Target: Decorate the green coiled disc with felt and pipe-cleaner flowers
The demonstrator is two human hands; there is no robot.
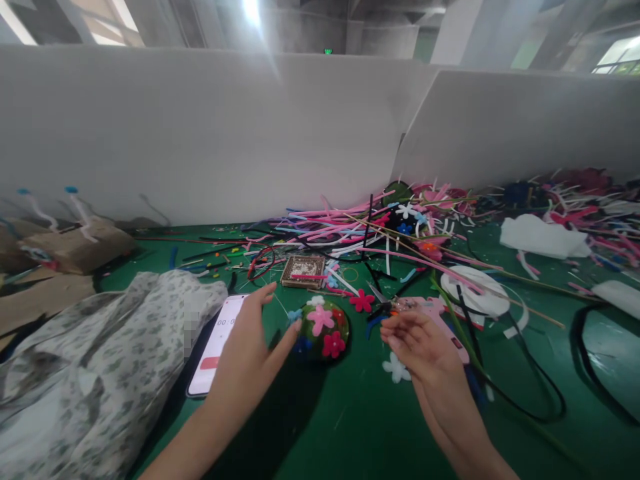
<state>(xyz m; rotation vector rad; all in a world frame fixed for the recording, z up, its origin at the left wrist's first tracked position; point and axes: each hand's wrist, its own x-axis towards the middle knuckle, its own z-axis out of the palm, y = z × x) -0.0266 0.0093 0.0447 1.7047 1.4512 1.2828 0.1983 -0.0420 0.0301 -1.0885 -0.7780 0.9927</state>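
A dark green dome covered with small pink, red, white and blue felt-like flowers sits on the table in front of me. My left hand is at its left, fingers and thumb spread apart, with the thumb tip close to a blue flower. A thin thread seems to run by the fingertips to the dome. To the right, my right hand has its fingertips pinched together; what they hold is too small to make out. A red flower and a pale white flower lie between the dome and that hand.
A phone showing a timer lies beside patterned cloth at left. Scissors, a pink case and a white ribbon roll are at right. Behind are a small ornate box and heaped pipe cleaners before a white partition.
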